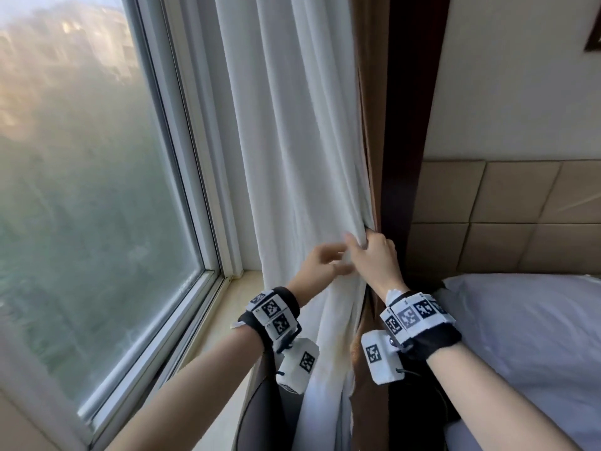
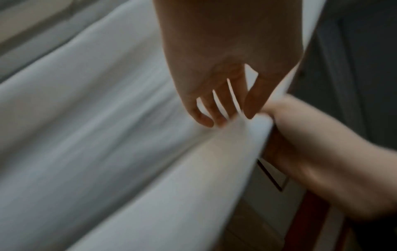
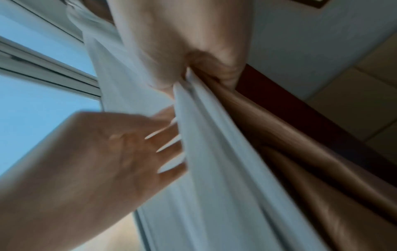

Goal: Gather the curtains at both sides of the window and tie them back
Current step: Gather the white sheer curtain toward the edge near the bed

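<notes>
The white curtain [image 1: 292,141] hangs at the right side of the window [image 1: 97,190], drawn into folds that run down past the sill [image 1: 227,307]. Its gathered edge is bunched inside the right hand [image 1: 374,255], whose fingers and thumb are curled tight round a fistful of the fabric; the right wrist view shows the cloth pinched between thumb and fingers, with folds fanning down out of the fist. Just behind that hand, on its far side, hangs the brown curtain [image 1: 369,125], also gathered, its glossy folds touching the white ones; whether the fist takes in any of the brown cloth cannot be told.

The left hand [image 1: 320,263] is just beside the right hand, on the window side. Its fingers [image 2: 206,118] are straight and slightly spread, their tips against the white fabric close to the right hand's grip; it holds nothing. The picture there is blurred.

Beyond the right hand stands a dark wooden post [image 1: 409,125], then a padded headboard [image 1: 507,216]. Below that wrist lies a white pillow [image 1: 536,336] on the bed. Both wrists wear black bands carrying marker blocks.
</notes>
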The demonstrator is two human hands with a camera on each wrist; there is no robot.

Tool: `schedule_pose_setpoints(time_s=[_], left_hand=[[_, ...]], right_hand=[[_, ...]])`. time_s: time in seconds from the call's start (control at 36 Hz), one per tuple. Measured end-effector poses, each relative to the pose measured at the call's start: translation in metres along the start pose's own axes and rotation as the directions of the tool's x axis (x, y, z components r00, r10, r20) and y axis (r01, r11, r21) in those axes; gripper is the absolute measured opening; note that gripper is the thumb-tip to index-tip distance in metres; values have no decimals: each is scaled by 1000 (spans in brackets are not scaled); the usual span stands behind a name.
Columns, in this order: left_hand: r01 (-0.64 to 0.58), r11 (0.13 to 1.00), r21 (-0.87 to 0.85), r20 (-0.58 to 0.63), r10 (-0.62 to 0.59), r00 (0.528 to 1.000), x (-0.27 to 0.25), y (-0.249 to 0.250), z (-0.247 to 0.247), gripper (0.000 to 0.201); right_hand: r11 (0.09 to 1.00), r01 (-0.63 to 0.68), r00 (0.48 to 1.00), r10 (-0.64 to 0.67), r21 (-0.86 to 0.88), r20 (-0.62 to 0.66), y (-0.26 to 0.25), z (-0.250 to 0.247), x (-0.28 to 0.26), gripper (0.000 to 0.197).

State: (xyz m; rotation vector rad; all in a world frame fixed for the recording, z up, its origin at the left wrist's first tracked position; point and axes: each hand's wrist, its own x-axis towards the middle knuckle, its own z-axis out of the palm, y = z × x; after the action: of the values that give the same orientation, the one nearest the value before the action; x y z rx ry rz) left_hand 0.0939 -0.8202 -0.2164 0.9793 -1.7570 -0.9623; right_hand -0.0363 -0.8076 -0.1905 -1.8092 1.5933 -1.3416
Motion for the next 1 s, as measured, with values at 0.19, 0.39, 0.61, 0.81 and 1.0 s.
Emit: schedule_pose_setpoints(time_s=[0.19,0.39,0.61,0.81,1.0], left_hand=[[67,994,-88,-391,-96,915,21,-21,-56,28],[318,925,-209,-366,-376,851,57,-34,-101,69],[259,911,-320,-53,-290,955,80,0,-51,20],[230,909,-347,-33,-257,966,87,-1,-14,36],[262,908,-327,56,-258,965,85,-5,-16,18]], right_hand=[[964,170,983,-181,-203,-33,11,-2,5,35],[950,181,982,-188,-254,-5,10,-11,3,34],[977,124,992,-122,-174,27,16,-13,11,27],[990,69,997,-66,-126,29,27,-15,25,26],[975,13,999,-23,-223,-41,34,-19,35,24]])
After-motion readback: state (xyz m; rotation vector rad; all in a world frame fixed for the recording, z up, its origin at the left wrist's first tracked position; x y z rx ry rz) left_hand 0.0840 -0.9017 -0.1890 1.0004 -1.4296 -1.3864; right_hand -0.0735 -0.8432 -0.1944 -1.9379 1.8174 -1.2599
